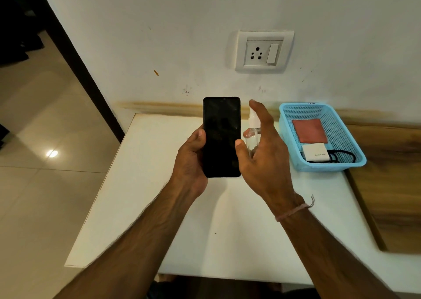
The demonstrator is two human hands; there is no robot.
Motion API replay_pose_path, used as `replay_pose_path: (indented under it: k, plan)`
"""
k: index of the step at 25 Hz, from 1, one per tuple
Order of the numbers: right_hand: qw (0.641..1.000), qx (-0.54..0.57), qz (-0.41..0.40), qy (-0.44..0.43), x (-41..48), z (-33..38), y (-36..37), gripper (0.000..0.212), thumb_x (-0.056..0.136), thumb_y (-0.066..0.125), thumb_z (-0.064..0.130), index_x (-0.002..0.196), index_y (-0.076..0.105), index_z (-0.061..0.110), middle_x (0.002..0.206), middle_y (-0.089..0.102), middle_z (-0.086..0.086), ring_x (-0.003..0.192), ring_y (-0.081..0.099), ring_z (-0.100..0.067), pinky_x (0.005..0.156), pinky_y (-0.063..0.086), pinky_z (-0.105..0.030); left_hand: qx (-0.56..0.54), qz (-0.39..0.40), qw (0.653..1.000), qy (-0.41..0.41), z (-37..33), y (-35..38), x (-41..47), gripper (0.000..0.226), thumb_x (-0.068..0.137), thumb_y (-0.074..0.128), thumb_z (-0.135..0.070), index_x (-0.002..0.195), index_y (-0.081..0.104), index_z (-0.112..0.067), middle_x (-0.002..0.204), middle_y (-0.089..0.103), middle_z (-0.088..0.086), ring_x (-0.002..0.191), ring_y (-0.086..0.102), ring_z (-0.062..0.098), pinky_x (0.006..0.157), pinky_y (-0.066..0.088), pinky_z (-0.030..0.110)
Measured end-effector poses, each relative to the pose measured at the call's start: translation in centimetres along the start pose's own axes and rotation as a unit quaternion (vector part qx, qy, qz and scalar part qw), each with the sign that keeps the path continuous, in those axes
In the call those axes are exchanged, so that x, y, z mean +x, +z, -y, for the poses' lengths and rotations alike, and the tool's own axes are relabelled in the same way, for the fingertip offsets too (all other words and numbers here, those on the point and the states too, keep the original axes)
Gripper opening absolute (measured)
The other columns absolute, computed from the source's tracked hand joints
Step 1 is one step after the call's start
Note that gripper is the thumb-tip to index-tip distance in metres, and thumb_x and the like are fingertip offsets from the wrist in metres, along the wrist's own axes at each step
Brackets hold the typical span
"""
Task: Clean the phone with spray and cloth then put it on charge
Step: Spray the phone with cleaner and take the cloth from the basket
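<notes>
Left hand (191, 157) grips the black glass-fronted phone (221, 137) upright above the white desk (159, 207); right hand (262, 153) curls round a small clear plastic spray bottle (252, 125), apparently aiming at the screen.

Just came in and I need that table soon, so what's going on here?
A person stands at a white table cleaning a phone. The left hand holds the black phone upright, screen dark. The right hand grips a clear spray bottle beside it, forefinger raised above the nozzle. The red cloth, white charger and black cable lie in the blue basket. Nothing is plugged into the wall socket.
</notes>
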State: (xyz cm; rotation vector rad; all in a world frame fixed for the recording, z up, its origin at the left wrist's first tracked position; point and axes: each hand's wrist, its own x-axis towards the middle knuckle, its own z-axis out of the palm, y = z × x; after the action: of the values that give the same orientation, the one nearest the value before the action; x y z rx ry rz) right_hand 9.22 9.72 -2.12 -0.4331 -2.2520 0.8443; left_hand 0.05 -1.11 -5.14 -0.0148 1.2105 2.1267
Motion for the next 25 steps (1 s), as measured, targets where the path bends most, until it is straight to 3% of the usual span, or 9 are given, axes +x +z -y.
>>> replay_pose_path:
  k: [3, 4, 7, 11, 17, 21, 23, 25]
  plan:
    - [1.000, -0.019, -0.009, -0.010, -0.2, 0.3, 0.7, 0.067, 0.095, 0.057, 0.030, 0.148, 0.019, 0.041, 0.130, 0.053, 0.003, 0.066, 0.057, -0.006, 0.064, 0.059, -0.028, 0.001, 0.005, 1.000, 0.000, 0.0, 0.0, 0.0, 0.037, 0.105, 0.046, -0.032, 0.135, 0.060, -0.017, 0.131, 0.066, 0.015, 0.114, 0.066, 0.038, 0.100, 0.051, 0.058]
    - [1.000, -0.019, -0.010, -0.012, -0.3, 0.4, 0.9, 0.066, 0.095, 0.057, 0.028, 0.148, 0.021, 0.039, 0.129, 0.054, 0.003, 0.063, 0.056, -0.006, 0.061, 0.058, -0.024, 0.002, 0.006, 1.000, 0.003, 0.1, 0.0, 0.0, 0.037, 0.105, 0.046, -0.032, 0.135, 0.060, -0.017, 0.131, 0.066, 0.014, 0.113, 0.066, 0.038, 0.099, 0.052, 0.057]
    - [0.999, -0.017, -0.020, -0.022, -0.3, 0.5, 1.0, 0.063, 0.093, 0.060, 0.025, 0.147, 0.027, 0.030, 0.132, 0.055, 0.004, 0.079, 0.058, -0.005, 0.072, 0.048, -0.006, 0.004, 0.001, 1.000, 0.006, 0.2, 0.1, 0.1, 0.036, 0.105, 0.045, -0.032, 0.134, 0.062, -0.018, 0.129, 0.067, 0.013, 0.112, 0.067, 0.037, 0.098, 0.053, 0.055]
    - [0.999, -0.009, -0.033, -0.013, -0.2, 0.6, 1.2, 0.063, 0.093, 0.061, 0.022, 0.142, 0.024, 0.034, 0.136, 0.054, 0.004, 0.085, 0.065, -0.013, 0.081, 0.057, -0.021, 0.002, -0.001, 1.000, 0.006, 0.3, 0.2, 0.1, 0.036, 0.105, 0.044, -0.032, 0.134, 0.061, -0.018, 0.130, 0.067, 0.012, 0.113, 0.066, 0.038, 0.099, 0.052, 0.057]
    - [0.998, -0.044, -0.053, 0.002, 0.0, 0.1, 1.6, 0.062, 0.092, 0.064, 0.021, 0.138, 0.026, 0.035, 0.122, 0.061, 0.003, 0.081, 0.056, -0.004, 0.075, 0.037, 0.000, 0.005, -0.006, 1.000, 0.005, 0.3, 0.3, 0.1, 0.037, 0.105, 0.045, -0.032, 0.135, 0.060, -0.018, 0.130, 0.066, 0.013, 0.115, 0.065, 0.039, 0.099, 0.052, 0.057]
    - [0.998, -0.040, -0.058, 0.007, 0.0, 0.0, 1.5, 0.063, 0.091, 0.064, 0.020, 0.138, 0.025, 0.036, 0.123, 0.060, 0.002, 0.088, 0.054, -0.003, 0.078, 0.035, 0.001, 0.004, -0.001, 1.000, 0.008, 0.2, 0.2, 0.1, 0.037, 0.105, 0.045, -0.032, 0.136, 0.059, -0.018, 0.132, 0.066, 0.013, 0.116, 0.065, 0.039, 0.099, 0.052, 0.058]
    - [0.998, -0.042, -0.053, 0.010, -0.1, -0.2, 1.2, 0.066, 0.091, 0.064, 0.021, 0.142, 0.025, 0.035, 0.131, 0.057, 0.002, 0.094, 0.052, -0.001, 0.078, 0.030, 0.007, 0.002, 0.001, 1.000, 0.010, 0.3, 0.1, 0.2, 0.037, 0.105, 0.045, -0.031, 0.136, 0.059, -0.017, 0.131, 0.066, 0.014, 0.115, 0.065, 0.040, 0.098, 0.052, 0.058]
    - [0.997, -0.054, -0.053, 0.008, -0.3, -0.5, 0.8, 0.066, 0.090, 0.064, 0.022, 0.144, 0.027, 0.032, 0.135, 0.054, 0.000, 0.099, 0.049, -0.001, 0.087, 0.030, 0.001, -0.003, 0.000, 1.000, 0.012, 0.3, 0.0, 0.3, 0.037, 0.104, 0.046, -0.031, 0.135, 0.059, -0.017, 0.130, 0.066, 0.014, 0.114, 0.066, 0.040, 0.096, 0.054, 0.057]
